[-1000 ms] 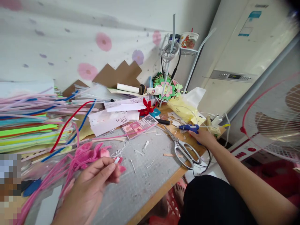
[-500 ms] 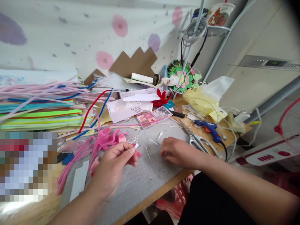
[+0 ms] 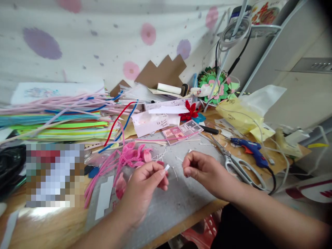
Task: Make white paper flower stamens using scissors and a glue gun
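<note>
My left hand (image 3: 147, 181) hovers over the grey mat (image 3: 166, 204), its thumb and forefinger pinched on a small white strip (image 3: 166, 167). A pink shaped pipe-cleaner piece (image 3: 129, 159) lies just behind and under that hand. Close to the right, my right hand (image 3: 204, 169) has its fingers curled in a pinch; what it holds is too small to make out. The two hands are a few centimetres apart, fingertips facing each other. White scraps (image 3: 178, 159) lie scattered on the mat between them.
Scissors (image 3: 236, 162) and a blue glue gun (image 3: 251, 152) with its black cord lie right of my right hand. A pink palette (image 3: 183, 130), notes and a red flower (image 3: 190, 111) sit behind. Pipe cleaners and coloured sheets (image 3: 57, 124) pile up left. A yellow bag (image 3: 241, 116) is at right.
My right hand left the glue gun on the table, came left across the mat and now rises pinched beside my left hand. The view has shifted left.
</note>
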Motion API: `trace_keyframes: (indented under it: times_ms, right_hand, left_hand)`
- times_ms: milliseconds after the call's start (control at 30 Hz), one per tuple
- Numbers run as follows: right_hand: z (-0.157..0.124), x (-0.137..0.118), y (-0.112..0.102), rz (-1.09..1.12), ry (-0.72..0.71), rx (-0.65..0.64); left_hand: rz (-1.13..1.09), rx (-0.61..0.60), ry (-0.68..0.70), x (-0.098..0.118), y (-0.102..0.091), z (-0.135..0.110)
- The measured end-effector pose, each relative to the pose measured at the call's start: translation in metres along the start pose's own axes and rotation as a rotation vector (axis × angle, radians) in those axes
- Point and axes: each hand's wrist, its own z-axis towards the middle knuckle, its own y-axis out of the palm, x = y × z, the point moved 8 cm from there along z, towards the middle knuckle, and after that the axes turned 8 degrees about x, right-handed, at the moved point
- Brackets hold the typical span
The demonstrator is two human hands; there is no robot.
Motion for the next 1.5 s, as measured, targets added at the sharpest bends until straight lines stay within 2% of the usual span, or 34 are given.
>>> trace_keyframes:
  times_ms: [100, 333, 600, 867, 1100, 1267, 1500]
  right_hand:
    - [0.004, -0.009, 0.007, 0.224, 0.015, 0.047]
    - [0.01, -0.004, 0.02, 0.347, 0.082, 0.028]
    - [0.011, -0.005, 0.024, 0.322, 0.13, 0.012]
    - [0.008, -0.004, 0.026, 0.339, 0.156, -0.018]
    - [0.008, -0.007, 0.018, 0.293, 0.072, -0.028]
    - [0.008, -0.011, 0.02, 0.37, 0.083, -0.06]
    - [0.009, -0.01, 0.019, 0.214, 0.057, 0.001]
  left_hand:
    - [-0.01, 0.02, 0.005, 0.001, -0.001, 0.0]
    - [0.04, 0.003, 0.047, 0.002, 0.0, 0.0]
    - [0.123, -0.042, 0.077, 0.003, 0.001, -0.002]
    - [0.124, -0.035, 0.038, 0.001, 0.002, -0.002]
    - [0.106, -0.043, 0.02, 0.0, 0.002, -0.003]
    - [0.174, -0.078, 0.015, 0.001, 0.005, -0.003]
    - [0.243, -0.077, 0.015, 0.003, 0.008, -0.004]
